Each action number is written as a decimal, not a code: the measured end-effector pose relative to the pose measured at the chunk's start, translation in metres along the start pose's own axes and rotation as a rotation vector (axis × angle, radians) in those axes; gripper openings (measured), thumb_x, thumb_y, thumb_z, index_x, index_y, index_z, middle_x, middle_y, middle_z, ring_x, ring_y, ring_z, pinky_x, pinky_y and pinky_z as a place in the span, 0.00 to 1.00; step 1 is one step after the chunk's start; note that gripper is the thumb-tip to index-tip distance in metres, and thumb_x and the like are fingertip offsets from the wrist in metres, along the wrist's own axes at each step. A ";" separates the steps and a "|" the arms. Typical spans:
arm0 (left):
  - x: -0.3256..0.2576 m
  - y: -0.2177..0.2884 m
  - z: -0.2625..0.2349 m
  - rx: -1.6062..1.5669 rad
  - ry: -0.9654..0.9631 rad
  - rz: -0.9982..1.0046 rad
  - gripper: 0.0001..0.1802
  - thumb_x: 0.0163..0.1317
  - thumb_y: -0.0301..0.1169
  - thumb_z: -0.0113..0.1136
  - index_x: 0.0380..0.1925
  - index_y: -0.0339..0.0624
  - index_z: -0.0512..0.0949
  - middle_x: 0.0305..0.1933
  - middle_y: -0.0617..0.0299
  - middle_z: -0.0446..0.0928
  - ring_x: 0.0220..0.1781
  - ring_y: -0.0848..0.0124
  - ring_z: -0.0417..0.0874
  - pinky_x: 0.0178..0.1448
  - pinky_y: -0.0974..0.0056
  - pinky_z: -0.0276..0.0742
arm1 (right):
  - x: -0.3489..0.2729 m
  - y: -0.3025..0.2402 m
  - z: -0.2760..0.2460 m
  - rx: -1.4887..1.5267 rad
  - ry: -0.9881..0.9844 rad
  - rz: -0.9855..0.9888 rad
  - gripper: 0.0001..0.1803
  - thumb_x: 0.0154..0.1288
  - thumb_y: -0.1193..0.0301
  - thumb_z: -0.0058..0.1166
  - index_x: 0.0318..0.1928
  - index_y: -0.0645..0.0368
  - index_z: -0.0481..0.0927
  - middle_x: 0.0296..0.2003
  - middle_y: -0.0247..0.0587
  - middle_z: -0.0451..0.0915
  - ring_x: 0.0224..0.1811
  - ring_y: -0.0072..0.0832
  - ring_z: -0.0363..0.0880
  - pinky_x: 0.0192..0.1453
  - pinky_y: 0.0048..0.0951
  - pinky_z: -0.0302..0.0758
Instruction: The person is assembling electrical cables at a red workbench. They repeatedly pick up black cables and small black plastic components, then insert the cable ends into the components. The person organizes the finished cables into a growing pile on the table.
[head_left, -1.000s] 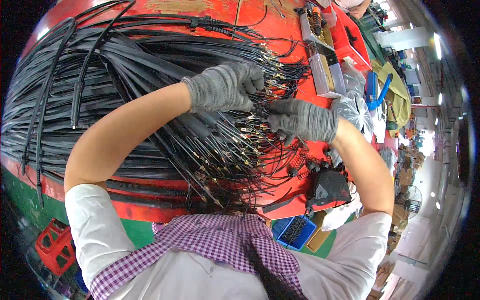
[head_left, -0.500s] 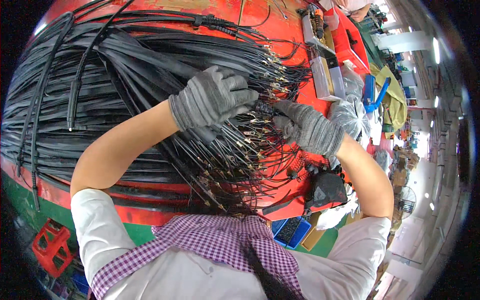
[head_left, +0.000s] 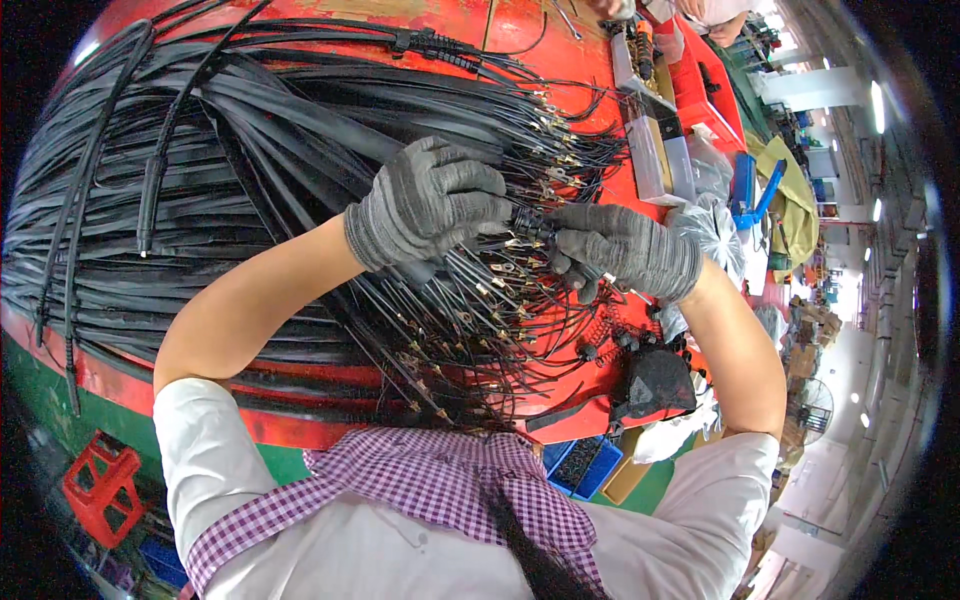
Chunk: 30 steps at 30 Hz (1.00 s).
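Observation:
My left hand [head_left: 430,205], in a grey striped knit glove, is closed around one end of a black ribbed cable sleeve [head_left: 531,223]. From the other side my right hand [head_left: 628,250], gloved alike, pinches the sleeve's right end, its fingers bent together. The sleeve bridges the short gap between both hands. Beneath them fans out a thick bundle of black cables [head_left: 310,110], whose thin wire ends carry small metal terminals [head_left: 560,160]. What lies inside my left palm is hidden. Several small black ribbed parts [head_left: 620,338] lie on the table below my right hand.
The red table [head_left: 590,395] holds a black pouch [head_left: 655,385] near its front edge. Open boxes [head_left: 655,165], a red bin [head_left: 708,85] and plastic bags [head_left: 710,230] line the right side. A blue bin [head_left: 583,465] stands below; another person's hand [head_left: 728,30] shows at top right.
My right hand has shifted slightly right and turned, its fingers now curled lower. More of the ribbed sleeve shows between the hands. My left hand keeps its grip nearly in place.

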<state>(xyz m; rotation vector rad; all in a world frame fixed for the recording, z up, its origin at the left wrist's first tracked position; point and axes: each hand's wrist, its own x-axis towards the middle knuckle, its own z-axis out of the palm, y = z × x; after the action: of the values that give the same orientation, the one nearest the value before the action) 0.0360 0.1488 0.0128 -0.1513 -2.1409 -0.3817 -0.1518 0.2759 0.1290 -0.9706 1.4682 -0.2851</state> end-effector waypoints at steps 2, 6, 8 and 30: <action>0.004 0.004 -0.003 -0.034 -0.030 -0.086 0.09 0.45 0.34 0.61 0.29 0.52 0.77 0.34 0.69 0.75 0.35 0.68 0.76 0.37 0.62 0.69 | -0.002 0.001 0.006 -0.241 0.102 -0.100 0.26 0.63 0.64 0.47 0.56 0.67 0.61 0.33 0.40 0.76 0.30 0.26 0.78 0.30 0.24 0.77; 0.017 0.015 -0.005 -0.081 -0.124 -0.330 0.06 0.46 0.31 0.60 0.27 0.49 0.77 0.31 0.67 0.77 0.34 0.66 0.77 0.36 0.62 0.70 | -0.004 0.009 0.025 -0.933 0.425 -0.334 0.28 0.58 0.63 0.52 0.54 0.67 0.63 0.36 0.48 0.77 0.35 0.38 0.78 0.38 0.31 0.75; 0.023 0.021 -0.008 -0.115 -0.220 -0.485 0.06 0.47 0.31 0.59 0.27 0.46 0.77 0.30 0.64 0.77 0.33 0.64 0.77 0.36 0.62 0.71 | 0.004 0.008 0.037 -1.086 0.529 -0.293 0.27 0.56 0.60 0.53 0.51 0.65 0.66 0.37 0.53 0.75 0.39 0.44 0.76 0.43 0.36 0.72; -0.007 0.008 -0.050 0.126 -0.586 -0.187 0.19 0.47 0.41 0.59 0.40 0.48 0.75 0.35 0.60 0.75 0.39 0.62 0.74 0.41 0.61 0.69 | 0.055 -0.003 0.029 0.288 -0.352 0.086 0.26 0.60 0.49 0.46 0.40 0.62 0.75 0.15 0.28 0.67 0.12 0.16 0.63 0.12 0.19 0.58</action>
<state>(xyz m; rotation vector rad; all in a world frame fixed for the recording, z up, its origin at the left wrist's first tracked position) 0.0810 0.1406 0.0348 0.0149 -2.7620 -0.3352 -0.1164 0.2461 0.0879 -0.6821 1.1074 -0.2406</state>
